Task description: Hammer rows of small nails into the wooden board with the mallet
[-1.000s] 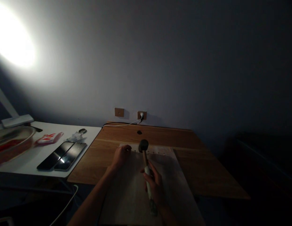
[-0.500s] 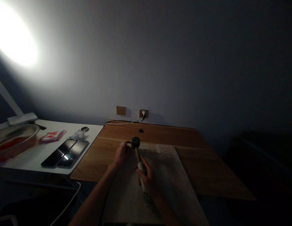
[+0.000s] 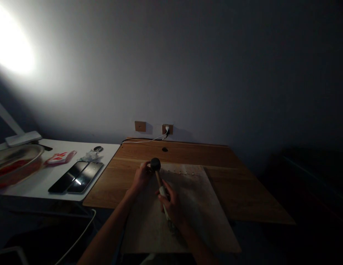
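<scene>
My right hand (image 3: 171, 202) is wrapped round the pale handle of a mallet (image 3: 155, 165) with a dark round head. The mallet's head is over the top left part of a thin pale board (image 3: 199, 217). Just left of that head, my left hand (image 3: 142, 177) has its fingers pinched together at the board's far left corner. What they hold is hidden behind the mallet head and in the dim light. To the right of the mallet head, several small upright nails (image 3: 186, 173) stand in a row along the board's far edge.
The board lies on a wooden table (image 3: 243, 198) against the wall. Two phones (image 3: 84, 177), a red-and-white packet (image 3: 60, 157), a crumpled clear bag (image 3: 92, 155) and a bowl (image 3: 18, 165) sit on a white table at left. A lit lamp (image 3: 11, 40) stands there. Cords run to a wall socket (image 3: 167, 129).
The camera view has shifted slightly. The mallet head has moved a little left and up in the picture, near my left fingers. Both hands keep their grips.
</scene>
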Demonstrator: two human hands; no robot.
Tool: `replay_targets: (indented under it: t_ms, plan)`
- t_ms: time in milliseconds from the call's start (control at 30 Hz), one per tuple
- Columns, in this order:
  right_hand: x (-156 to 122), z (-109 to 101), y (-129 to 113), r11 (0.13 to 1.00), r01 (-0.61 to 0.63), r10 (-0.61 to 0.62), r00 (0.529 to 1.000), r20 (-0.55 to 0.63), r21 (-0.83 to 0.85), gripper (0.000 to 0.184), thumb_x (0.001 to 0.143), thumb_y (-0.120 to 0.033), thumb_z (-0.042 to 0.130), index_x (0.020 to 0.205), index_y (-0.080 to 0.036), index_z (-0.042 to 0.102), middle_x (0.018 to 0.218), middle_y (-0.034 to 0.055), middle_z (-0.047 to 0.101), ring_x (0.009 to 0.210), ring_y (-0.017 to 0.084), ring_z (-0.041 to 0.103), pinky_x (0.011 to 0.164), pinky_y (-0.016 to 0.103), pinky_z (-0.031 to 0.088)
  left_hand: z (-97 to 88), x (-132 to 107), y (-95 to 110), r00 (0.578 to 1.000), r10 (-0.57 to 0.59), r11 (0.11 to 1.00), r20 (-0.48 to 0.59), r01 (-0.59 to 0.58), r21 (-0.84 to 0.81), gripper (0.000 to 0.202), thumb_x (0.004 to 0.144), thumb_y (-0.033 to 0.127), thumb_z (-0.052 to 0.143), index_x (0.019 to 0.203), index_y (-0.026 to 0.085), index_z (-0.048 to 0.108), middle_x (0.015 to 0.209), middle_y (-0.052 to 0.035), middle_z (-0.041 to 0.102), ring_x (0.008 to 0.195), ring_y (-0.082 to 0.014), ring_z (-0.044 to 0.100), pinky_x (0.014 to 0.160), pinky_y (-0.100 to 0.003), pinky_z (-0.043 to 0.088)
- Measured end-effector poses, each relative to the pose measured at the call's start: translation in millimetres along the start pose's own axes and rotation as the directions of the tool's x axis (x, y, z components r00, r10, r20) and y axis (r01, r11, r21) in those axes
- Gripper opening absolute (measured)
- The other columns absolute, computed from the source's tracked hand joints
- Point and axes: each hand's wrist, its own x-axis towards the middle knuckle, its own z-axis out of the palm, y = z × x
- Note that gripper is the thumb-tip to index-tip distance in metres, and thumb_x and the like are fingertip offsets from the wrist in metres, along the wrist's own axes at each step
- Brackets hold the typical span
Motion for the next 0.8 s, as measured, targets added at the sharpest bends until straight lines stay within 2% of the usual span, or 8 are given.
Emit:
replay_targets:
  t_ms: [300, 600, 800]
  plan:
    - [0.2, 1.9, -1.1, 1.0, -0.006, 0.006, 1.0, -0.01, -0.001, 0.065, 0.081, -0.03, 0.064, 0.145, -0.021, 0.058, 0.092, 0.0007, 0.071, 0.043, 0.005, 0.047, 0.039, 0.02, 0.039, 1.4, -0.5, -4.8, 1.0, -0.021, 1.0, 0.016, 0.021, -0.008, 0.049, 0.08, 0.018, 0.066, 0.129, 0.019, 0.062, 0.092, -0.0051, 0.079, 0.08, -0.0207, 0.075, 0.067, -0.025, 0.053]
    - [-2.4, 1.0, -1.8, 1.0, 0.021, -0.021, 1.0, 0.004, -0.023, 0.061, 0.083, -0.028, 0.064, 0.143, -0.023, 0.06, 0.091, 0.0, 0.069, 0.044, 0.005, 0.047, 0.039, 0.02, 0.04, 3.1, 1.5, -6.5, 1.0, 0.001, 0.999, -0.009, 0.0, 0.048, 0.047, 0.077, 0.017, 0.067, 0.125, 0.02, 0.063, 0.092, -0.0036, 0.077, 0.078, -0.0194, 0.072, 0.068, -0.026, 0.051]
    - [-0.1, 0.1, 2.6, 1.0, 0.025, -0.025, 1.0, -0.004, -0.006, 0.061, 0.082, -0.029, 0.064, 0.143, -0.023, 0.06, 0.094, 0.0016, 0.07, 0.042, 0.005, 0.046, 0.039, 0.02, 0.039, 2.3, 1.1, -7.1, 1.0, -0.015, 1.0, 0.01, 0.015, 0.011, 0.048, 0.08, 0.017, 0.065, 0.127, 0.019, 0.063, 0.089, -0.0034, 0.078, 0.079, -0.0198, 0.074, 0.068, -0.025, 0.052]
